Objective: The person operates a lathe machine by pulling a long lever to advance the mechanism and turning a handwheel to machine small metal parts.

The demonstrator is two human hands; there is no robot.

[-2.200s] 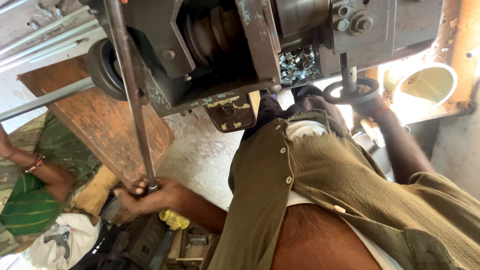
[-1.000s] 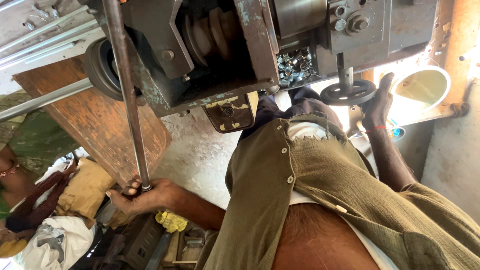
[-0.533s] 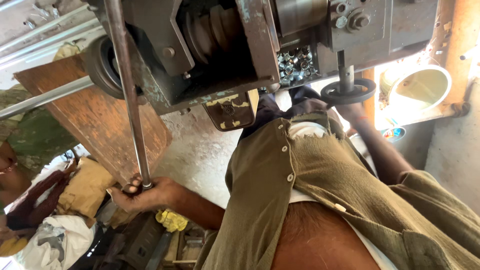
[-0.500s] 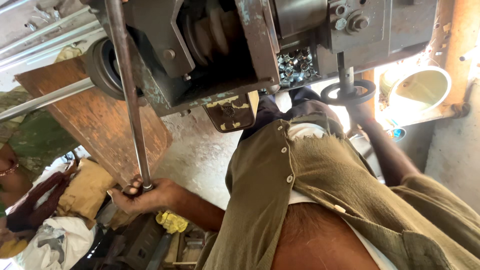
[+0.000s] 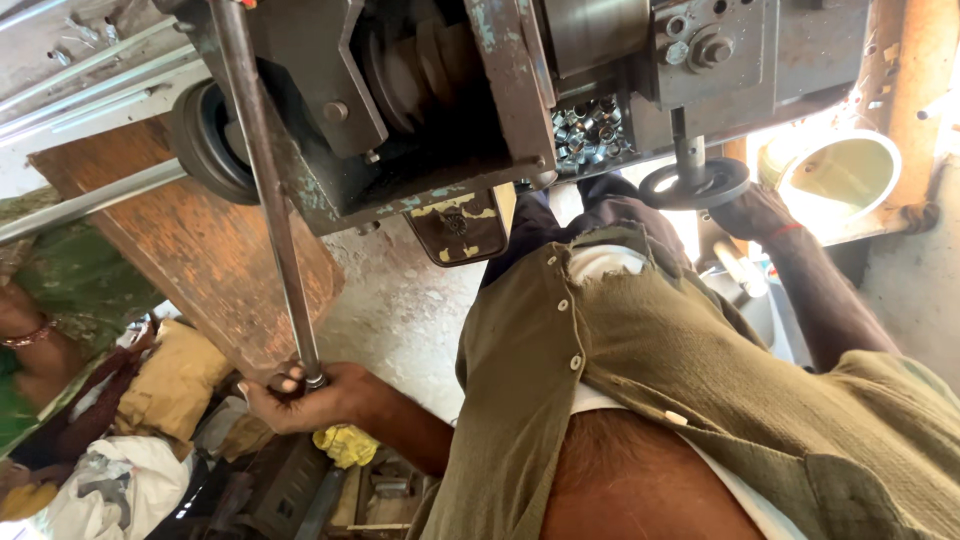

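Our left hand (image 5: 300, 395) is clenched around the lower end of a long steel lever (image 5: 265, 190), fingers wrapped over it just where the bar ends. From that grip the lever runs straight up to the machine (image 5: 450, 90), crossing in front of its dark round pulley (image 5: 205, 140). Our right hand (image 5: 755, 210) grasps the rim of a small black handwheel (image 5: 695, 183), which sits on a short shaft under the machine's right part; a red thread circles that wrist. Between the two controls, in an opening of the machine, we see a heap of small shiny metal pieces (image 5: 590, 130), and a worn plate (image 5: 460, 225) with chipped yellow paint hangs under the machine's middle. A rust-brown board (image 5: 190, 250) leans beside the lever, behind our left hand. Beyond the handwheel stands a pale yellow bucket (image 5: 835, 180). Far from the machine, past the board, another person's arm (image 5: 30, 335) shows, in green cloth with a bangle.
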